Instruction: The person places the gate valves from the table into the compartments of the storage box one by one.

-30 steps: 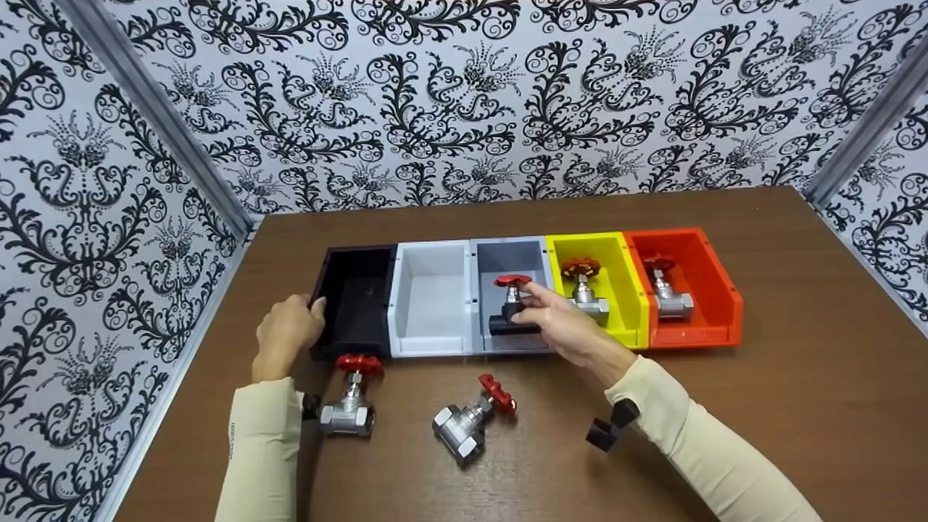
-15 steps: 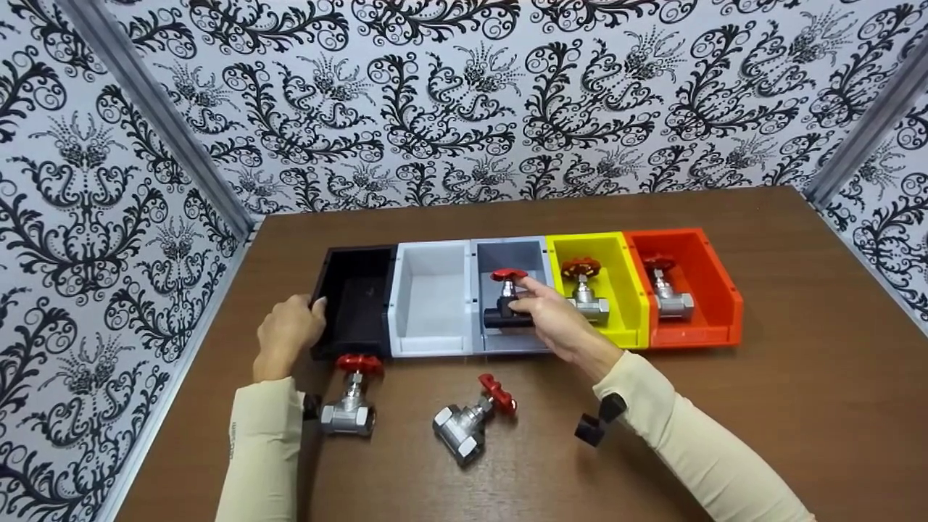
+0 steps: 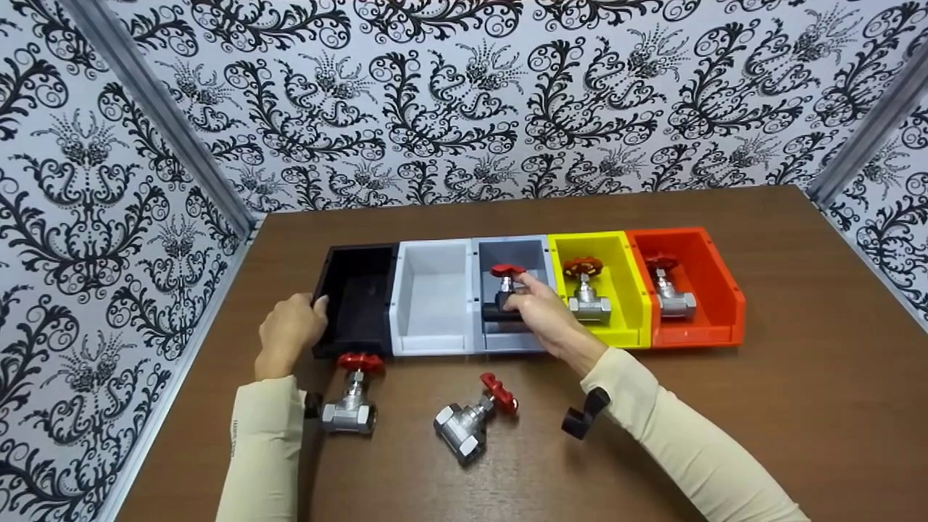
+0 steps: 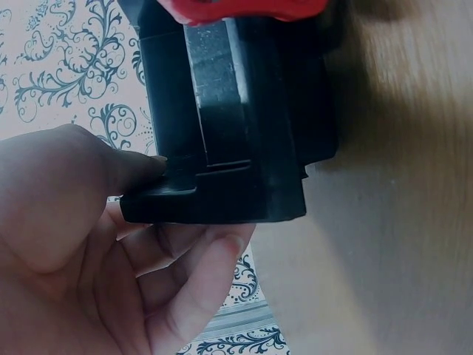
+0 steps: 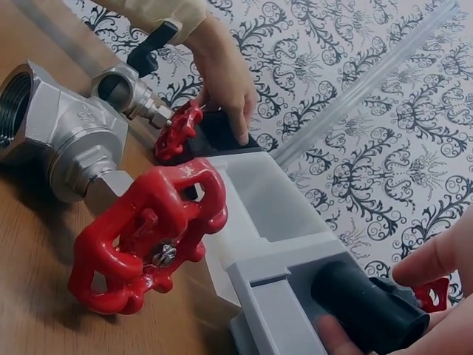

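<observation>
My left hand (image 3: 290,326) grips the left side wall of the black bin (image 3: 355,301), thumb over the rim; in the left wrist view its fingers curl round the outside of the black plastic (image 4: 222,126). My right hand (image 3: 547,315) holds a valve with a black body (image 5: 362,303) and a red handwheel (image 3: 506,270) inside the grey bin (image 3: 511,253). Whether the valve touches the bin's floor I cannot tell. On the table in front, one steel valve (image 3: 349,417) with a red handwheel stands close to the black bin, and another steel valve (image 3: 460,433) lies tilted.
The white bin (image 3: 435,293) stands between the black and grey ones. To the right, the yellow bin (image 3: 622,319) and the orange-red bin (image 3: 714,297) each hold a steel valve with a red handwheel. Patterned walls (image 3: 464,101) border the brown table (image 3: 812,348).
My right hand and forearm have shifted a little to the left, and the black-bodied valve has moved slightly left and back within the grey bin. The left hand stays on the black bin.
</observation>
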